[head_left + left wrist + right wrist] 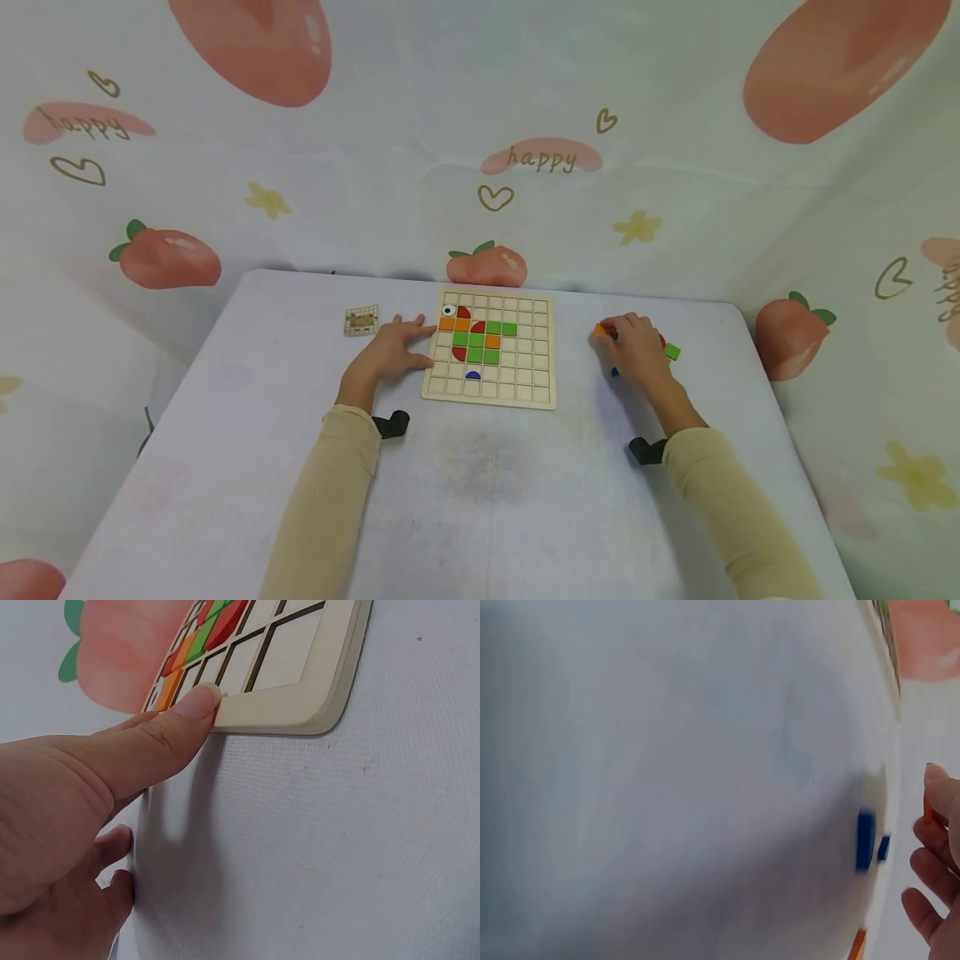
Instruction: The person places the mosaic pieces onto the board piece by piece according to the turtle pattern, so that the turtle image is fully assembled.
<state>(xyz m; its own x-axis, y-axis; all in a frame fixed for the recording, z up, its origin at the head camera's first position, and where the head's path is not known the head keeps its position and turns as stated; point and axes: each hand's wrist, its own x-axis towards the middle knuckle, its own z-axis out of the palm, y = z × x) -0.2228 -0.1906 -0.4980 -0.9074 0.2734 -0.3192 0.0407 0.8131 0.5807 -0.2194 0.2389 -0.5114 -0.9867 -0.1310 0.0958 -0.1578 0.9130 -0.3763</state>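
Observation:
A square wooden grid board point(523, 362) lies on the table with orange, green, red and blue pieces and an eye piece point(448, 310) set in it. My left hand point(386, 350) is at the board's left edge, fingers spread. In the left wrist view its thumb point(196, 705) rests on the board's rim. Off the board's right side, my right hand point(637, 348) pinches a small orange piece point(928, 808) between thumb and finger. Around and partly under that hand lie a green square point(672, 352), a red piece point(662, 341) and blue pieces point(865, 841).
A small card with a printed grid picture point(361, 321) lies left of the board. Another orange piece point(857, 945) shows at the bottom of the right wrist view. The white table point(487, 517) meets a fruit-printed cloth point(420, 150) behind the board.

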